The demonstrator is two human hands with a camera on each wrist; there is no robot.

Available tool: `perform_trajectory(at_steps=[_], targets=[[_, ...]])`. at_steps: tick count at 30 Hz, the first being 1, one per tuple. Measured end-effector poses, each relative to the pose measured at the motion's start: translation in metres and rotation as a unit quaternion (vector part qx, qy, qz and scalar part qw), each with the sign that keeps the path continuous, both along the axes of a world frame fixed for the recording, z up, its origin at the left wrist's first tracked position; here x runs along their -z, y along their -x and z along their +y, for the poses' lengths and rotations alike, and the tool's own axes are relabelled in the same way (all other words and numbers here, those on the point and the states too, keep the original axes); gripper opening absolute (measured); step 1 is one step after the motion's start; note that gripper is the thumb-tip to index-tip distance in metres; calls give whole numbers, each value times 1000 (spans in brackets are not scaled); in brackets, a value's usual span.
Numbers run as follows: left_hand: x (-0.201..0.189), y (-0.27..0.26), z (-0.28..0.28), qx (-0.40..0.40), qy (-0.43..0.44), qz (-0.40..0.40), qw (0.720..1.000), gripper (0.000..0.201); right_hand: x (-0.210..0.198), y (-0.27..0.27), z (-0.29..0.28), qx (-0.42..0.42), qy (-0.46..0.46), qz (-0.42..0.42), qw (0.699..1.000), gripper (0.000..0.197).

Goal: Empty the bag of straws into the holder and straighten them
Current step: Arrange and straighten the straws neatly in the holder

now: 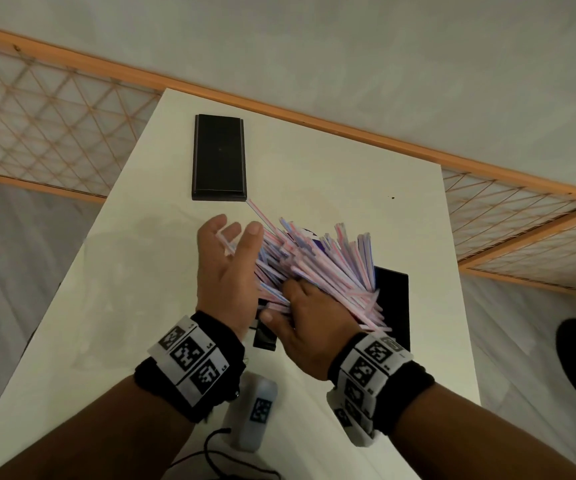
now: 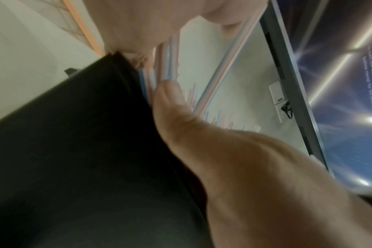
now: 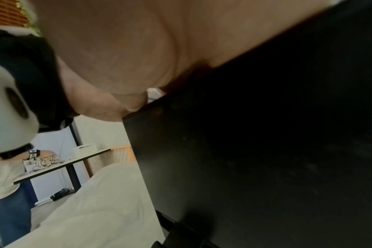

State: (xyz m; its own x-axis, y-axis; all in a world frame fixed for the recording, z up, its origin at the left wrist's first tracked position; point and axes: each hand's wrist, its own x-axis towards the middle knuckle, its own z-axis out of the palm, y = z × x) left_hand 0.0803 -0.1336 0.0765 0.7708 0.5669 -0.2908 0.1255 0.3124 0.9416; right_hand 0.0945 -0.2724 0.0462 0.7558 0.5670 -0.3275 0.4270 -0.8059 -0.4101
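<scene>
A big bundle of pink and blue striped straws (image 1: 317, 265) fans out, tilted, from a black box holder (image 1: 394, 306) on the white table (image 1: 134, 278). My left hand (image 1: 234, 244) is open, its palm against the left side of the fan, and one loose straw lies across its fingers. My right hand (image 1: 293, 313) grips the lower part of the bundle from the near side, its fingers hidden among the straws. A dark blue and white scrap (image 1: 309, 237) shows among the tips. In the left wrist view, straws (image 2: 169, 58) rise past the holder's dark wall (image 2: 74, 151).
A flat black lid (image 1: 219, 157) lies at the far side of the table. A white tagged device (image 1: 258, 412) with a black cable sits near the front edge. Wooden lattice rails flank the table. Another person stands by a far table (image 3: 60, 165).
</scene>
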Motion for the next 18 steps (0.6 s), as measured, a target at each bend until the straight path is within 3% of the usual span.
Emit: perform_trajectory(at_steps=[4,8,11,15,18], targets=[[-5,-7,17,-21,-5,-24,999,61,-5,-4,5,14,-30,-19,999,41],[-2,-11,24,6,-53,-19,998,69,-11,-9,10,-20,-10,-54,998,25],[6,-11,23,27,-150,9,988,56,-13,-13,14,-17,-15,-33,999,34],[14,-7,17,70,-238,53,967,58,-13,-10,13,6,-25,-43,999,73],[25,-4,7,96,-255,72,959,60,-14,0,13,-6,-42,-40,998,77]])
